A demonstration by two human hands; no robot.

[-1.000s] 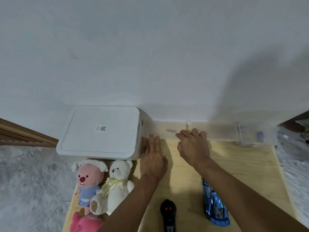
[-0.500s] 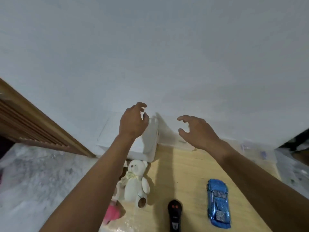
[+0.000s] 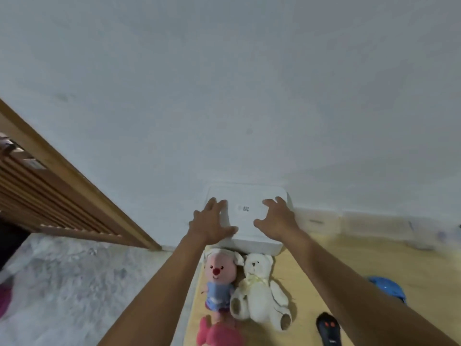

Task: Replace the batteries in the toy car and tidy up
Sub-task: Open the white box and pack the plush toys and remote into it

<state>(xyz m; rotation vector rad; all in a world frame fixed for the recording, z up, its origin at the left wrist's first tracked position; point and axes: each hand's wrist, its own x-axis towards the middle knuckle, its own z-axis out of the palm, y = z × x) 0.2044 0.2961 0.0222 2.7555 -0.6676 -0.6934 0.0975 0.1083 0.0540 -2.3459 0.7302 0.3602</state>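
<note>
The left hand (image 3: 212, 223) and the right hand (image 3: 277, 221) both rest with spread fingers on the lid of a white box (image 3: 245, 227). A small printed code sits between them. Nearer to the person than the left hand, a pink-faced plush (image 3: 217, 275) and a white teddy bear (image 3: 259, 290) lie touching on the wooden counter (image 3: 324, 258). Further back beside the right forearm are a black remote (image 3: 328, 328) and a blue toy car (image 3: 389, 288).
</note>
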